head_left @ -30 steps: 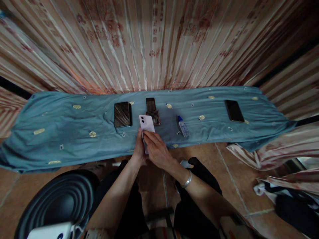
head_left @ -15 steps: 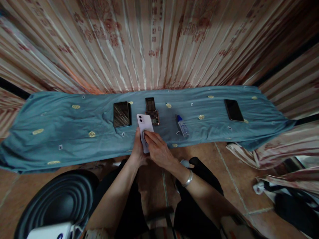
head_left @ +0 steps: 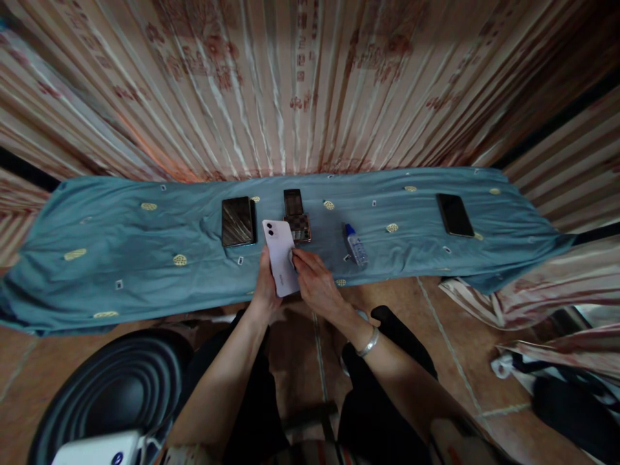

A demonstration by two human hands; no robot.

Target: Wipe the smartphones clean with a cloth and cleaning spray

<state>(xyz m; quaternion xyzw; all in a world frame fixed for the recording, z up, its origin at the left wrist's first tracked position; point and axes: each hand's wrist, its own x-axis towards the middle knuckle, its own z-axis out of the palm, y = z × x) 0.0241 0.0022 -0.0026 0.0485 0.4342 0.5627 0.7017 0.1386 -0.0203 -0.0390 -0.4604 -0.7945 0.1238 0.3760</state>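
A pale lilac smartphone (head_left: 281, 261), its back with two camera lenses facing up, is held tilted over the near edge of the cloth. My left hand (head_left: 265, 284) is closed round its left side. The pinched fingers of my right hand (head_left: 317, 281) touch the phone's right edge, with a small bit of something pale at the fingertips that I cannot make out. Just beyond the phone lies an opened dark flip phone (head_left: 293, 203). To its left rests a dark glossy device (head_left: 237, 223), like a tablet or wide phone. A small clear bottle (head_left: 358, 250) with a blue cap lies right of my hands.
Another dark phone (head_left: 455, 215) lies far right on the blue-green patterned cloth (head_left: 145, 258) covering a long, narrow surface. Patterned curtains (head_left: 310, 84) hang behind it. A round black ribbed stool (head_left: 116, 394) stands at lower left, a white device (head_left: 97, 450) on it.
My right hand has slid from the middle of the phone's back to its right edge, uncovering more of the back. My left hand keeps hold of the phone.
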